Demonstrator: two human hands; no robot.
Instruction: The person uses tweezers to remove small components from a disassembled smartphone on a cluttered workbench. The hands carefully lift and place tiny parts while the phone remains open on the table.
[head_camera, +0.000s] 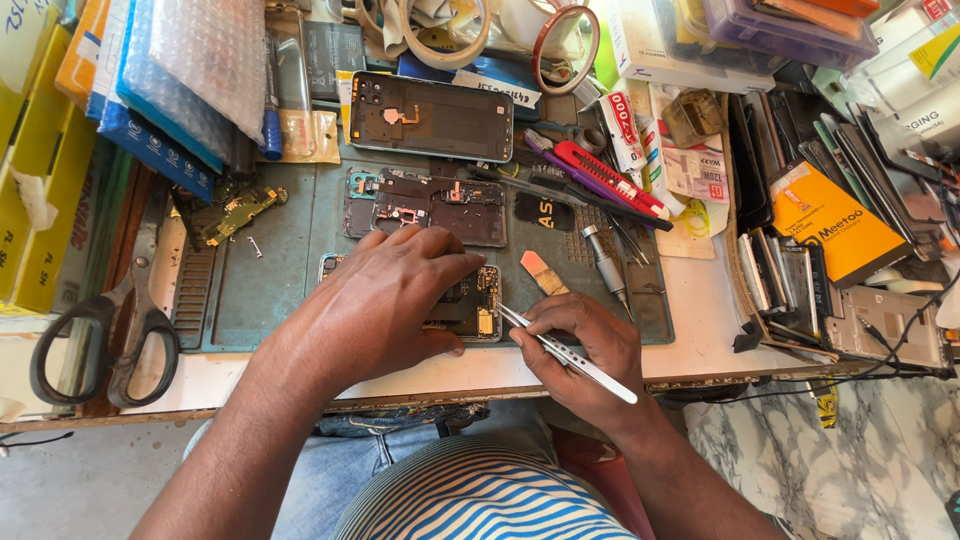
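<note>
My left hand (385, 300) lies flat over an opened phone (478, 305) on the grey-green work mat (270, 270), pinning it down. In my right hand (580, 345) I pinch a pair of metal tweezers (565, 350), whose tips touch the phone's exposed right end by a gold-coloured part. Just beyond my left hand lies a removed inner phone frame (430, 205). Farther back rests a phone back cover (430, 115), inner side up.
Black scissors (105, 335) lie at the mat's left edge, and a small green circuit board (240, 212) near them. A screwdriver (605, 265), a red cutter (610, 180), an orange pry pick (543, 272), tape rolls (565, 45) and stacked phone screens (790, 280) crowd the right and back.
</note>
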